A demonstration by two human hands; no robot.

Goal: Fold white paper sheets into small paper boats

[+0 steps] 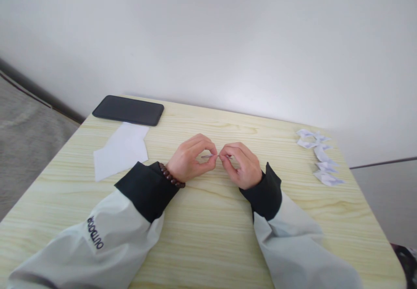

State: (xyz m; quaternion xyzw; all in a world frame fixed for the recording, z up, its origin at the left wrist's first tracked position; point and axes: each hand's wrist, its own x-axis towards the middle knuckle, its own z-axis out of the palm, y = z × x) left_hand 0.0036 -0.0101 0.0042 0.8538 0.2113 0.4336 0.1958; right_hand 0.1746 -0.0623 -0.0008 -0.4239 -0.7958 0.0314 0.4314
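Over the middle of the table, my left hand (194,157) and my right hand (241,164) meet almost fingertip to fingertip. Each pinches thumb against forefinger on a small folded piece of paper (206,156). Only thin, pale edges of the paper show; the fingers cover most of it, so its folded shape cannot be made out. To the left lie white paper sheets (121,152), overlapping at angles. Several small folded paper figures (325,166) with pointed ends are grouped at the right side of the table.
A black phone (128,110) lies at the table's back left, touching or close to the sheets. The pale wood-grain table (208,232) stands against a white wall (208,41). Grey fabric (29,137) is beyond the left edge, and a dark object (405,260) sits by the right front corner.
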